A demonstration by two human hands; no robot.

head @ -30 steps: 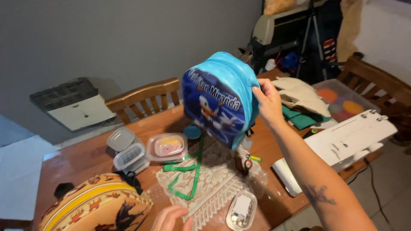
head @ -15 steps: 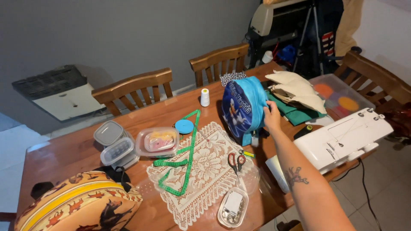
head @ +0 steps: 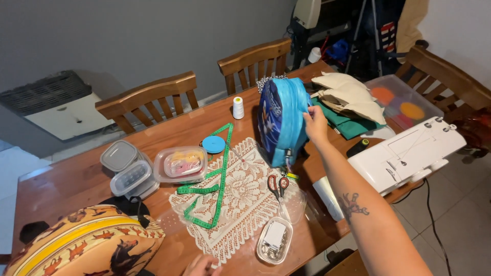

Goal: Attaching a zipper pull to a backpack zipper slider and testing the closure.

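The round blue backpack (head: 281, 120) now stands on edge on the far right part of the desk (head: 66, 176), its zipped side wall turned toward the camera and its printed face turned left. 1 second ago it was lifted in the air in front of the camera with the printed face fully showing; half a second ago it was already lower and turning. So it has come down and been rotated, and it looks set on the wood rather than carried, though its lower edge is partly hidden.

The right hand (head: 316, 126) has stayed on it throughout: the fingers are curled closed over the bag's right rim, steadying it upright. The left hand (head: 203, 266) shows only as a few fingers at the bottom edge, resting at the edge of the lace doily (head: 240, 197); how far open it is I cannot tell, and it holds nothing that I can see.

Just in front of the backpack lie red-handled scissors (head: 277, 185) on the doily, with a green measuring tape (head: 217, 174) looped to the left. Behind it stands a white thread spool (head: 238, 107); to its right are folded cream and green fabric pieces (head: 353, 97) and a white sewing machine (head: 409, 153). A yellow horse-print bag (head: 82, 245) fills the near left corner.
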